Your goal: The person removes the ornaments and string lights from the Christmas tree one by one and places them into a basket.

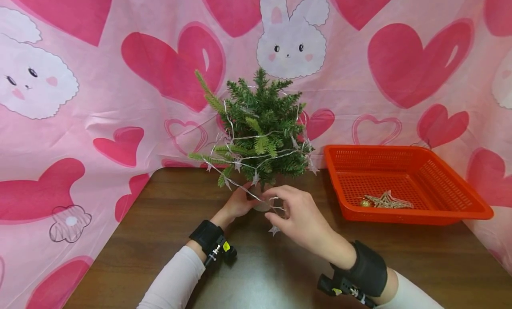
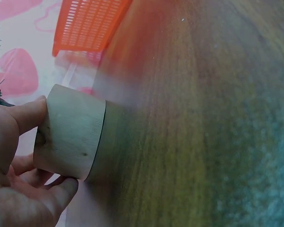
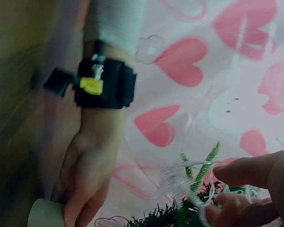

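A small artificial Christmas tree [image 1: 264, 122] stands upright on the table, wound with a clear string of star lights [image 1: 256, 178]. My left hand [image 1: 238, 204] grips its round wooden base [image 2: 73, 135], thumb on one side and fingers on the other, as the left wrist view shows. In front of the base, my right hand [image 1: 300, 213] holds a loose stretch of the string between curled fingers and thumb. One star [image 1: 274, 230] dangles below those fingers. The right wrist view shows the wire by the fingertips of my right hand [image 3: 248, 189], close to the branches.
An orange plastic basket [image 1: 400, 214] sits at the right of the table [image 1: 132, 255]. Inside it lie a glittery gold star [image 1: 388, 200] and a small gold ball [image 1: 365, 202]. A pink cloth with hearts and rabbits [image 1: 100, 135] hangs behind the table.
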The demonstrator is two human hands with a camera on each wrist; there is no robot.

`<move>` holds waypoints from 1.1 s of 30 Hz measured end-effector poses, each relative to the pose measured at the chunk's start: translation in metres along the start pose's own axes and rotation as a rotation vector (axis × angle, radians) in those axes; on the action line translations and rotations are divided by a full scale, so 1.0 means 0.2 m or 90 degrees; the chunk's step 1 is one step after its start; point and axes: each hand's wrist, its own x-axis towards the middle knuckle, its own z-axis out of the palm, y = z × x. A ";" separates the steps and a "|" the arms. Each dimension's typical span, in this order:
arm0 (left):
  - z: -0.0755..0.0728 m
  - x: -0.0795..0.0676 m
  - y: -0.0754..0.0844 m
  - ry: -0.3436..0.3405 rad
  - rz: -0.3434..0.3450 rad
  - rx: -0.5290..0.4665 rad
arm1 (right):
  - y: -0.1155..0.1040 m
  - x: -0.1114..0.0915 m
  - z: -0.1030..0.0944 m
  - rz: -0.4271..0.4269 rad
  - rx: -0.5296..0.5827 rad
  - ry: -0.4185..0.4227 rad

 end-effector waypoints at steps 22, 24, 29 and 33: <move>0.02 0.00 0.02 0.017 0.002 0.025 | 0.08 0.00 -0.04 0.063 0.166 0.032; 0.02 0.00 0.02 0.020 0.026 0.023 | 0.09 -0.01 -0.05 0.083 0.199 0.020; 0.04 0.00 0.02 0.038 0.090 0.021 | 0.10 -0.02 -0.07 0.131 0.293 0.000; 0.05 0.00 0.02 0.056 0.096 0.024 | 0.10 -0.03 -0.08 0.161 0.373 0.023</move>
